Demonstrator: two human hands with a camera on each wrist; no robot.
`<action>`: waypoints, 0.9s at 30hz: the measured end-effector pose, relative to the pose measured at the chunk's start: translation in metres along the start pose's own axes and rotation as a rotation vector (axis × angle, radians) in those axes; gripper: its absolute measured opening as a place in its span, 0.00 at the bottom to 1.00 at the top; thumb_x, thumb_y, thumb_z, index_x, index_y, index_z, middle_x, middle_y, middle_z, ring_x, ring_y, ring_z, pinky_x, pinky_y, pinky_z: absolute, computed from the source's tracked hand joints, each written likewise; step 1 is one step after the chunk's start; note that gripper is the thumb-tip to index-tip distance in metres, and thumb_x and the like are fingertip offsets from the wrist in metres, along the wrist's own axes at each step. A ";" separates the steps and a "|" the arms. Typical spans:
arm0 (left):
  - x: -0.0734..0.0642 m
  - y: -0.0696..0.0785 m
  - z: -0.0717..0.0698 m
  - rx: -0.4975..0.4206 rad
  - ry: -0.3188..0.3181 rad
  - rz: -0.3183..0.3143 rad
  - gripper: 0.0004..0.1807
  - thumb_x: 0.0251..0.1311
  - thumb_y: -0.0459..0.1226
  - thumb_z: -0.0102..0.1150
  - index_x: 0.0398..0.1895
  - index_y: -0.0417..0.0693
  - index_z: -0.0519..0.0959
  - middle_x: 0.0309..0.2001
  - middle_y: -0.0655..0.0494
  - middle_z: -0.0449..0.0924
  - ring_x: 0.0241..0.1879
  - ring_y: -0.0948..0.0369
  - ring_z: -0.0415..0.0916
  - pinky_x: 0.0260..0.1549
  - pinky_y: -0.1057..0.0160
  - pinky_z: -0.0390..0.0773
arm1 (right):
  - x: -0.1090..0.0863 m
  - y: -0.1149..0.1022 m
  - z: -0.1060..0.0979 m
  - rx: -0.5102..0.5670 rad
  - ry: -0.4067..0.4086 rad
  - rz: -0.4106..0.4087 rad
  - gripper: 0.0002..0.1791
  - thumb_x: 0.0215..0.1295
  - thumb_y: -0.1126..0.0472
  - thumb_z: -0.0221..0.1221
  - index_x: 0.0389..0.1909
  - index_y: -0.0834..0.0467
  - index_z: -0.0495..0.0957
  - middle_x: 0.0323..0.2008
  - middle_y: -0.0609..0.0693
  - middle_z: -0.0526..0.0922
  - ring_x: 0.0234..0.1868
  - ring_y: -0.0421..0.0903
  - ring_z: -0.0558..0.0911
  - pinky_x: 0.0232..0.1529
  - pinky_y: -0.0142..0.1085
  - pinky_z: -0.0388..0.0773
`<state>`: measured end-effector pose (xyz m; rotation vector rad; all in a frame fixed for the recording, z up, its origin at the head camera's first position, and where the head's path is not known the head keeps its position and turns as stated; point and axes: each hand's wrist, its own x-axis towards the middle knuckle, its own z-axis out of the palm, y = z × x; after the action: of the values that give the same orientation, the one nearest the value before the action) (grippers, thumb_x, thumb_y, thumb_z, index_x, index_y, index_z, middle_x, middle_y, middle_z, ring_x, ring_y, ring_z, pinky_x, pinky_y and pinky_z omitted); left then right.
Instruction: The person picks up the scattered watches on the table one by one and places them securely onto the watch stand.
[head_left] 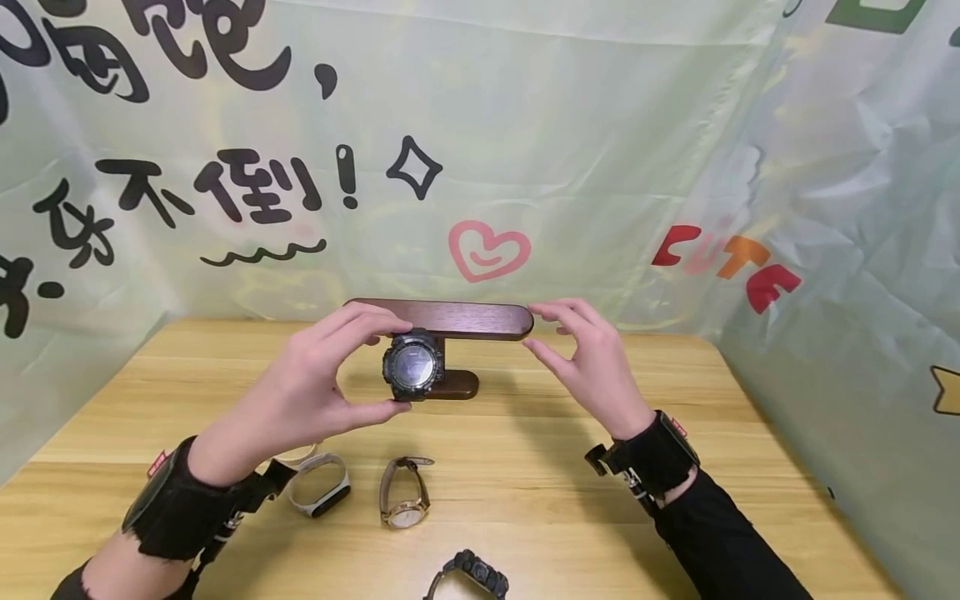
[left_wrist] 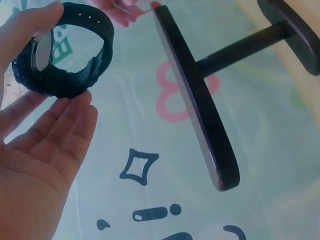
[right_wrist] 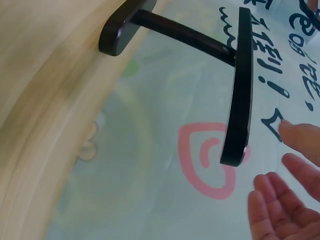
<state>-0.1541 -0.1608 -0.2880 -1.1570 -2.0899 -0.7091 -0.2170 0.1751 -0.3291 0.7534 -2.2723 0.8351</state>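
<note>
My left hand (head_left: 322,367) pinches a black digital watch (head_left: 413,365) between thumb and fingers, its round face toward me. In the left wrist view its black strap (left_wrist: 107,37) forms a loop. Behind the watch stands a dark wooden T-shaped watch stand (head_left: 480,320), whose crossbar is partly hidden by the left hand. At the bar's right end is my right hand (head_left: 592,358), thumb and fingers spread apart and holding nothing. The right wrist view shows a gap between those fingers and the end of the crossbar (right_wrist: 241,90).
On the wooden table (head_left: 525,467) lie a fitness band (head_left: 321,486) with a pale strap, a gold-cased watch (head_left: 406,492) with a brown strap, and a black watch (head_left: 477,571) at the near edge of view. A printed cloth (head_left: 600,167) hangs behind the table.
</note>
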 end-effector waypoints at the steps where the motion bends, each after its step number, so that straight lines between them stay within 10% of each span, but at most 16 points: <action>1: 0.000 0.000 -0.001 0.004 -0.004 -0.006 0.44 0.36 0.33 0.89 0.64 0.44 0.80 0.58 0.53 0.84 0.52 0.59 0.83 0.57 0.73 0.81 | 0.001 0.001 0.001 -0.006 -0.021 0.020 0.26 0.66 0.62 0.75 0.64 0.59 0.84 0.56 0.56 0.85 0.55 0.56 0.84 0.55 0.51 0.84; 11: -0.006 -0.009 -0.010 0.034 -0.018 -0.056 0.46 0.36 0.33 0.90 0.65 0.44 0.80 0.58 0.53 0.85 0.52 0.58 0.85 0.59 0.72 0.82 | 0.011 0.010 0.012 -0.013 -0.170 0.124 0.33 0.69 0.57 0.73 0.72 0.60 0.77 0.62 0.59 0.81 0.60 0.57 0.82 0.60 0.53 0.85; 27: -0.018 -0.034 -0.025 0.118 -0.049 -0.127 0.46 0.37 0.35 0.90 0.66 0.46 0.80 0.57 0.54 0.87 0.51 0.58 0.85 0.54 0.67 0.85 | 0.016 0.014 0.022 0.019 -0.153 0.115 0.29 0.69 0.60 0.72 0.69 0.61 0.80 0.57 0.58 0.84 0.55 0.56 0.84 0.53 0.50 0.87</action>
<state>-0.1691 -0.2041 -0.2900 -0.9937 -2.2303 -0.6110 -0.2446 0.1641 -0.3371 0.7221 -2.4664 0.8792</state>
